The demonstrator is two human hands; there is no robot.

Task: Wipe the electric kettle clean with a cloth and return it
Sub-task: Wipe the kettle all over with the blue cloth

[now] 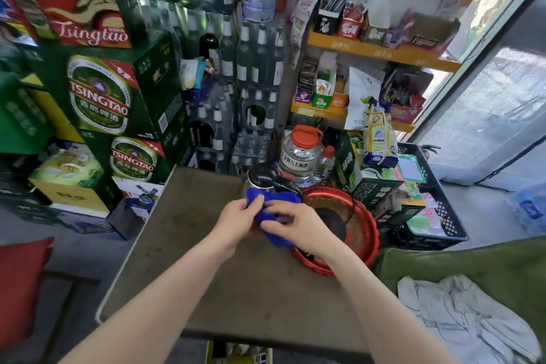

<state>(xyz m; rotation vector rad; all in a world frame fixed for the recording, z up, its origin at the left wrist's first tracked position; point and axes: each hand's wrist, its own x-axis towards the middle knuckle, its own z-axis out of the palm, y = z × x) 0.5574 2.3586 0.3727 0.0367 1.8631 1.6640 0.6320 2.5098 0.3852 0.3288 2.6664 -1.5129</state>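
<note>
A steel electric kettle (262, 177) with a black lid and handle stands at the far edge of the brown table (206, 260). A blue cloth (276, 216) is bunched just in front of it, partly covering its lower body. My left hand (239, 216) pinches the cloth's left side. My right hand (295, 224) grips the cloth from the right and lies over it. Both hands are close together above the table, just left of the red tray (369, 230). A dark round base (332, 223) lies in the tray.
Green beer cartons (118, 109) are stacked at the left, bottled drinks behind the table. A clear jar with a red lid (300, 154) stands right behind the kettle. A black crate (434, 216) of goods is at the right, with orange shelves above it. A green cushion with white cloth (466, 319) lies near right.
</note>
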